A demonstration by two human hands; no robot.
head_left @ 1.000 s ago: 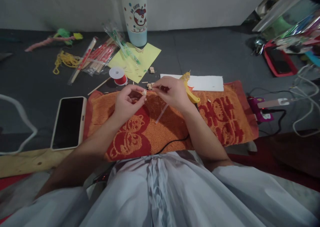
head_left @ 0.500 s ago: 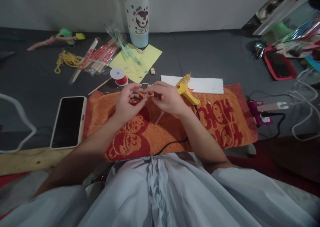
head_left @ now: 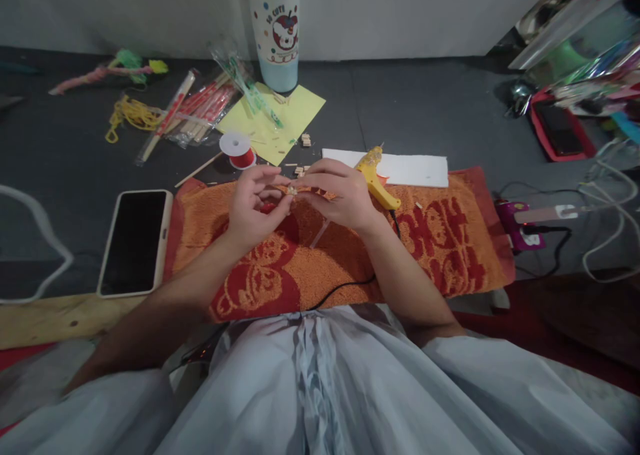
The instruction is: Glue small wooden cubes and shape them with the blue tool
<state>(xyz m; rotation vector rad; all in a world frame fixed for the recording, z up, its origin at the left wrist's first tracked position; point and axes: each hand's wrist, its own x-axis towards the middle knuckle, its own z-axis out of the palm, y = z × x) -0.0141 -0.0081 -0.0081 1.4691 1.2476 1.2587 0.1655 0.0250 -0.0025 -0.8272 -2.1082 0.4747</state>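
Observation:
Between the fingertips of both hands is a small pale wooden piece (head_left: 292, 190), too small to make out in detail. My left hand (head_left: 256, 201) pinches it from the left with thumb and fingers. From the right, my right hand (head_left: 339, 193) closes its fingertips on the same piece. Both hands are held over an orange and red towel (head_left: 340, 261). A yellow glue gun (head_left: 374, 178) lies just beyond my right hand. Short cut wooden bits (head_left: 301, 171) lie behind the fingertips, and a clear glue stick (head_left: 320, 233) rests below my right palm.
A spool of red thread (head_left: 238, 150), yellow paper (head_left: 295, 111) and wrapped chopsticks (head_left: 205, 118) lie beyond my left hand. A bottle (head_left: 278, 38) stands against the wall. A phone (head_left: 135, 243) is at left, a white strip (head_left: 415, 168) behind the glue gun, a purple power adapter (head_left: 520, 227) at right.
The fingertips have parted slightly, so the small wooden piece shows more clearly between them. Both hands stay in nearly the same place, and the view has shifted a little.

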